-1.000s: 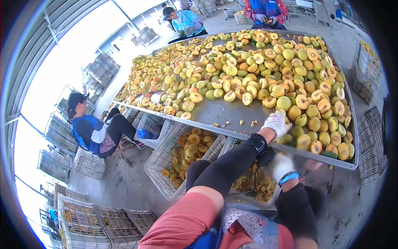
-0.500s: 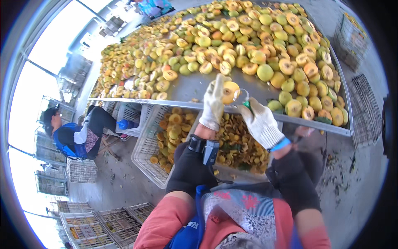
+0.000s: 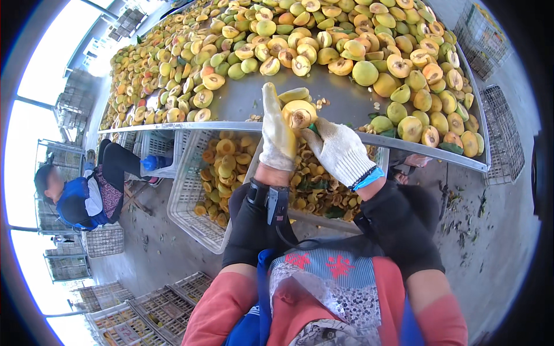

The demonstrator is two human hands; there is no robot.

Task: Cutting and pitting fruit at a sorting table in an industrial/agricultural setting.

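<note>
The left hand (image 3: 277, 130), in a knitted white cotton glove, grips a round yellow halved fruit (image 3: 299, 113) with its pitted cut face showing, just above the near rim of the long grey metal table (image 3: 242, 104). The gloved right hand (image 3: 340, 151) pinches the fruit's lower right edge. Half a second ago both hands sat slightly further left. Smooth halves fill a white plastic lattice crate (image 3: 190, 190) below.

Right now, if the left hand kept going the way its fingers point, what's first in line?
Left hand points up-frame over the metal table. First hit looks like the halved fruit at the pile's edge, though depth is unclear.
</note>
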